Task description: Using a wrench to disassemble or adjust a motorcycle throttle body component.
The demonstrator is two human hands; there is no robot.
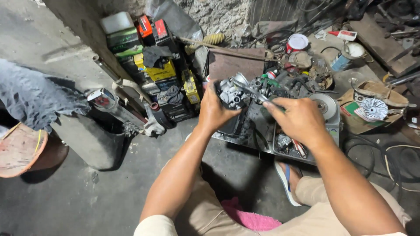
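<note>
My left hand (pixel 213 110) grips a small grey metal carburettor-like part (pixel 232 92) and holds it above a dark metal tray (pixel 245 142). My right hand (pixel 297 119) is closed around the handle of a slim metal tool (pixel 253 92) whose tip reaches the part. Both forearms stretch forward from my lap. A foot in a blue-strapped sandal (pixel 286 179) rests under my right arm.
Stacked batteries and boxes (pixel 162 65) stand at the back left beside a chrome exhaust pipe (pixel 116 105). Cans (pixel 297 43), a grinder disc (pixel 324 105), a finned metal rotor (pixel 374 108) on cardboard and cables (pixel 385 161) lie right. A pink cloth (pixel 249 216) sits between my knees.
</note>
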